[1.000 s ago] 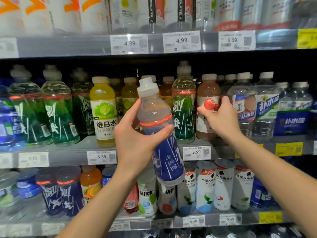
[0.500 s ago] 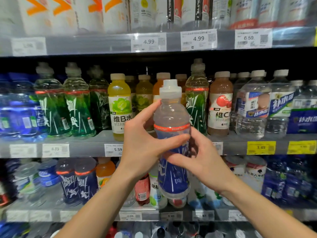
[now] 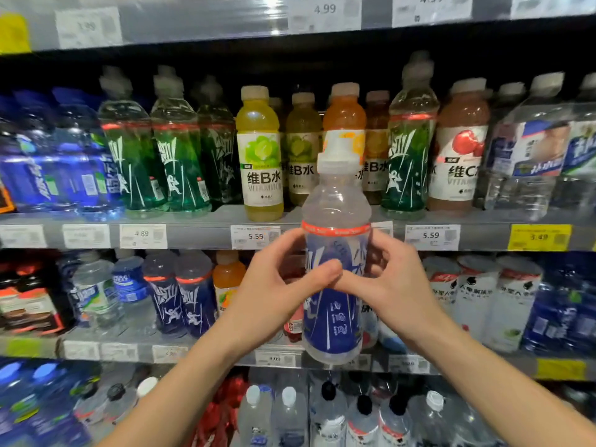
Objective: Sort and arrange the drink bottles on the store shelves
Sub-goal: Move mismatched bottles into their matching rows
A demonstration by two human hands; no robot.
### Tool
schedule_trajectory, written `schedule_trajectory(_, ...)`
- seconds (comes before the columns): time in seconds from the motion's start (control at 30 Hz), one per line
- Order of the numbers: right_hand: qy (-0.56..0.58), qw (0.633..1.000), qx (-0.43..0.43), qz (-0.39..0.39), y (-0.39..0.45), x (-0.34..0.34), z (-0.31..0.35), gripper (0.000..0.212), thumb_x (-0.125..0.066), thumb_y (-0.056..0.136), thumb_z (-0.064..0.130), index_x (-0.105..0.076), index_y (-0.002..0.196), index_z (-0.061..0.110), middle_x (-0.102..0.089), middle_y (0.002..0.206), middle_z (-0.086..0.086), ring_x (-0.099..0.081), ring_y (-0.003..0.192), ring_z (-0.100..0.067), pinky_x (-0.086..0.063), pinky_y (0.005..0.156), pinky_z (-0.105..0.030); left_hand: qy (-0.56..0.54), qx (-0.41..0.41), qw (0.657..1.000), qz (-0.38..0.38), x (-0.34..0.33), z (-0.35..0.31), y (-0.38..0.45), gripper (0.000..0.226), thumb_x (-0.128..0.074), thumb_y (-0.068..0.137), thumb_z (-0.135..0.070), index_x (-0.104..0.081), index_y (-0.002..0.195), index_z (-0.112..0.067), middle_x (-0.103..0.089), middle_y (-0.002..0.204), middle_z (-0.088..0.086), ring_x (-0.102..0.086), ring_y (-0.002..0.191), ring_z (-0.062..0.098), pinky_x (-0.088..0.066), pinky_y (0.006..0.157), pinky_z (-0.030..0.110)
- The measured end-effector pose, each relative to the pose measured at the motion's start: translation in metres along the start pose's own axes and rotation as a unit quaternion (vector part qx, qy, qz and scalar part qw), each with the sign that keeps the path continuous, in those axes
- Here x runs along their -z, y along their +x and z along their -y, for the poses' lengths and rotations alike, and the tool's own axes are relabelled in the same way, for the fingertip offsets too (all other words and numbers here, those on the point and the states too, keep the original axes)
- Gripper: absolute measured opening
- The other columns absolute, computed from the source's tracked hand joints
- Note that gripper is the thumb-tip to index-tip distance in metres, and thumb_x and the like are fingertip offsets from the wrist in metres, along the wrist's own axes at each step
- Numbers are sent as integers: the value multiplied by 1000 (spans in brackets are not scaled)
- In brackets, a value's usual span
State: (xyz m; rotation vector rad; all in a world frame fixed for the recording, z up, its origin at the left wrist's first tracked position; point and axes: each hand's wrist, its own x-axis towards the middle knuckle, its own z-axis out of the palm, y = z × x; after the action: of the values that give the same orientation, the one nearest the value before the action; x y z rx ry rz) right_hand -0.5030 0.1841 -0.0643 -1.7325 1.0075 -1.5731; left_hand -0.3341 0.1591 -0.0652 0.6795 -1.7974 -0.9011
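While packed rows fill the middle shelf [image 3: 200, 235] to its front edge w/ no gap, the blue-label bottle [image 3: 333, 285] stands upright in open air before it, left hand [image 3: 274, 285] & right hand [image 3: 392, 285] both clamped round it; yellow bottle [image 3: 260, 153] reads "维B水", price tags [image 3: 255, 237] 5.59.

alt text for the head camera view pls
Two bare hands, left hand and right hand, hold a blue-labelled bottle upright in front of store shelves packed with green, yellow, orange and clear drink bottles, above price tags.
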Motion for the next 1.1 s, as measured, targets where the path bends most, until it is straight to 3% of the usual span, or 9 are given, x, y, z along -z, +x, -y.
schedule_trajectory(0.27,-6,999,-26,48,-5,-31,-18,45,-84,67,-8,-71,99,22,-78,91,7,-73,84,-7,-54,72,-17,-21,5,999,-24,21,28,-30,35,-67,90,-23,-65,125,-29,-72,120,-9,-66,113,9,-51,92,23)
schedule_trajectory(0.37,1,998,-31,62,-5,-48,-23,46,-86,64,-7,-71,99,18,-78,90,6,-74,82,-7,-54,70,-15,-29,13,999,-29,36,37,-40,31,-66,95,-31,-65,126,-35,-71,122,-9,-65,116,12,-52,97,30)
schedule_trajectory(0.5,12,996,-36,76,-3,-72,-31,48,-89,61,-3,-71,101,17,-78,93,5,-74,85,-10,-55,70,-18,-28,26,999,-38,55,48,-53,44,-58,93,-35,-57,136,-25,-69,127,-8,-64,118,14,-51,98,30)
schedule_trajectory(0.67,6,994,-51,93,-1,-98,-46,52,-92,57,-3,-70,100,17,-78,93,4,-74,85,-11,-55,70,-19,-47,50,997,-46,73,64,-70,40,-58,93,-36,-59,133,-31,-68,127,-6,-65,117,18,-52,101,38)
schedule_trajectory(0.73,7,993,-63,95,-3,-105,-54,54,-93,54,-4,-70,99,15,-78,92,3,-74,84,-11,-56,70,-20,-55,57,995,-55,75,71,-76,38,-59,94,-33,-59,131,-28,-69,125,-7,-66,115,15,-52,97,31)
schedule_trajectory(0.83,5,992,-77,98,-7,-112,-66,62,-96,45,14,-69,101,17,-78,93,4,-74,84,-8,-55,69,-19,-75,69,992,-76,71,83,-86,27,-60,98,-27,-62,125,-24,-72,118,-7,-68,109,10,-52,88,19)
schedule_trajectory(1.0,2,987,-116,113,-16,-115,-83,64,-94,52,0,-68,107,19,-78,99,3,-75,92,-17,-60,79,-31,-95,94,987,-85,61,103,-99,29,-57,93,-26,-64,120,-18,-75,110,-5,-69,101,6,-52,82,16)
schedule_trajectory(1.1,8,984,-132,116,-21,-116,-92,65,-95,51,2,-68,107,19,-78,99,4,-75,93,-15,-60,78,-27,-103,99,987,-80,56,112,-102,26,-51,94,-27,-64,114,-17,-74,96,-16,-67,90,-4,-49,77,10)
